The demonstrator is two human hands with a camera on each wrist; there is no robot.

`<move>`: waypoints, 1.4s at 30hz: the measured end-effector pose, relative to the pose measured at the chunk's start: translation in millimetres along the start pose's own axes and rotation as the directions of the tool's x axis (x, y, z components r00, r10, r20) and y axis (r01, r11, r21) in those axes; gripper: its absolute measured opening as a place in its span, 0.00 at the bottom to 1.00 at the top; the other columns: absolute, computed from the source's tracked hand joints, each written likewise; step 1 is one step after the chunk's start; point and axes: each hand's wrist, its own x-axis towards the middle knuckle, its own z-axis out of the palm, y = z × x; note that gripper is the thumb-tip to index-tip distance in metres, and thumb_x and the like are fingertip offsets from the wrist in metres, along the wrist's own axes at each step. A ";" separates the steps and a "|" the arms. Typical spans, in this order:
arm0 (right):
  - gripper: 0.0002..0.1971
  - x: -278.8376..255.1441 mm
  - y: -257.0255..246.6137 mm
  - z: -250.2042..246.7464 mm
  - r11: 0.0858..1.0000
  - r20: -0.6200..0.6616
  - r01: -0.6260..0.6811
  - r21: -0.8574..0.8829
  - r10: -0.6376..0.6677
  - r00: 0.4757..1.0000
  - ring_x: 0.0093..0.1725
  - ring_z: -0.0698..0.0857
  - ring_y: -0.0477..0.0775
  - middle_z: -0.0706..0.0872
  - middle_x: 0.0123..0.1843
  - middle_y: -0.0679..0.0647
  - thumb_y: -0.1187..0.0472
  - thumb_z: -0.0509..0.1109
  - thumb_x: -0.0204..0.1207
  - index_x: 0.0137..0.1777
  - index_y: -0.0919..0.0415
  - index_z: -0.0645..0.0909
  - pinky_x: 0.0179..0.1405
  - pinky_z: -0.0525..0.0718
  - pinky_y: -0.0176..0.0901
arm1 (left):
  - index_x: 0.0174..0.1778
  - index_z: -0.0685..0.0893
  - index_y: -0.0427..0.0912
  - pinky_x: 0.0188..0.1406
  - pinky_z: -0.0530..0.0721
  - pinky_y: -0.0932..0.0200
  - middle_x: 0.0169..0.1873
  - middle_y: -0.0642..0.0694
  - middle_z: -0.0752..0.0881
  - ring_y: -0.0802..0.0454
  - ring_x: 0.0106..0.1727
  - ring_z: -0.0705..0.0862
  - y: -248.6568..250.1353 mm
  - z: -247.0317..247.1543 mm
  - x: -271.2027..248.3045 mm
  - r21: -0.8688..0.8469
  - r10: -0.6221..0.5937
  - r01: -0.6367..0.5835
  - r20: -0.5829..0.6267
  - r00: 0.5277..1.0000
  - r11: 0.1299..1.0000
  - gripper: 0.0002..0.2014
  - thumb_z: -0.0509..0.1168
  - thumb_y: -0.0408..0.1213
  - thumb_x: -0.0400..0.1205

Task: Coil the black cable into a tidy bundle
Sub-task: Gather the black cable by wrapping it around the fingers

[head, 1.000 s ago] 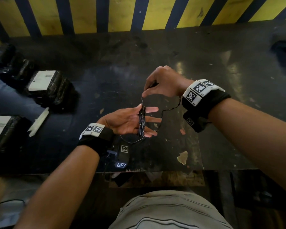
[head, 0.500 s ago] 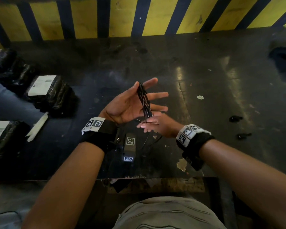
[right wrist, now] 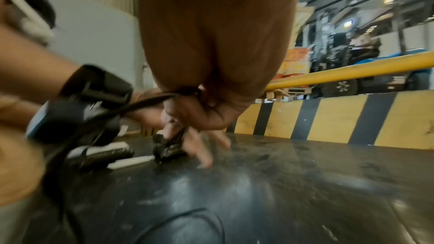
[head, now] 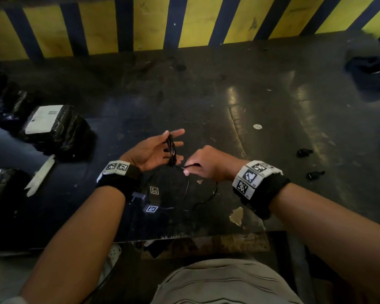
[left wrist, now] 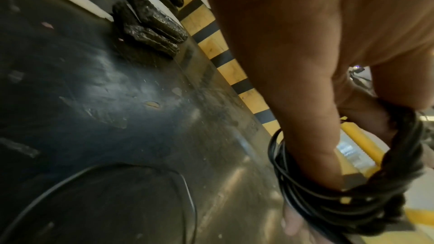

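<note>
The black cable (head: 171, 148) is wound in several turns round the straight, spread fingers of my left hand (head: 154, 150), which is held palm up above the dark table (head: 261, 150). In the left wrist view the coil (left wrist: 328, 205) wraps the fingers. My right hand (head: 198, 166) sits just right of the coil's near end and pinches the loose strand between thumb and fingers. The right wrist view shows that pinch on the strand (right wrist: 185, 92). The slack cable (head: 206, 198) curves on the table below both hands.
Black wrapped packages (head: 59, 128) with white labels lie at the left, a white strip (head: 40, 176) beside them. Small black bits (head: 303, 152) lie at the right and a dark cloth (head: 371, 66) at the back right. A yellow striped barrier (head: 184, 23) closes the far side.
My right hand came down from above the left palm, passed the coil's near end and now sits to its right with the strand. The left hand's fingers have tipped to point away.
</note>
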 end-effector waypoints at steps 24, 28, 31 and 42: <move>0.09 30.0 -5.5 -84.1 0.956 -0.214 0.123 -0.266 -0.183 0.959 0.50 0.92 0.50 0.95 0.52 0.46 0.54 0.71 0.81 0.56 0.50 0.92 0.56 0.89 0.51 | 0.76 0.80 0.53 0.78 0.70 0.30 0.81 0.36 0.72 0.22 0.76 0.74 -12.9 38.9 -37.4 0.007 -0.181 0.186 0.289 0.940 0.982 0.24 0.53 0.54 0.87; 0.11 28.2 7.3 -78.4 0.942 -0.267 0.197 -0.271 -0.271 0.925 0.51 0.92 0.51 0.94 0.54 0.50 0.55 0.69 0.83 0.59 0.52 0.91 0.55 0.87 0.46 | 0.77 0.80 0.49 0.78 0.68 0.28 0.83 0.33 0.68 0.19 0.78 0.68 -4.8 45.3 -49.8 -0.091 -0.079 0.124 0.389 0.918 0.988 0.25 0.54 0.54 0.86; 0.12 20.5 18.7 -70.2 0.974 -0.292 0.130 -0.187 -0.182 0.939 0.54 0.91 0.48 0.94 0.55 0.50 0.57 0.69 0.84 0.62 0.53 0.90 0.52 0.83 0.39 | 0.75 0.81 0.47 0.78 0.65 0.27 0.85 0.29 0.59 0.17 0.78 0.62 5.7 50.4 -56.0 -0.145 0.030 0.042 0.464 0.885 0.989 0.23 0.58 0.52 0.87; 0.12 1.9 29.3 34.8 0.990 -0.055 0.045 0.133 -0.038 0.998 0.41 0.90 0.43 0.92 0.41 0.47 0.54 0.67 0.85 0.58 0.54 0.91 0.50 0.86 0.40 | 0.73 0.81 0.49 0.77 0.67 0.28 0.85 0.31 0.60 0.16 0.79 0.62 42.6 54.0 -26.2 -0.227 0.225 -0.142 0.397 0.890 0.963 0.23 0.52 0.52 0.86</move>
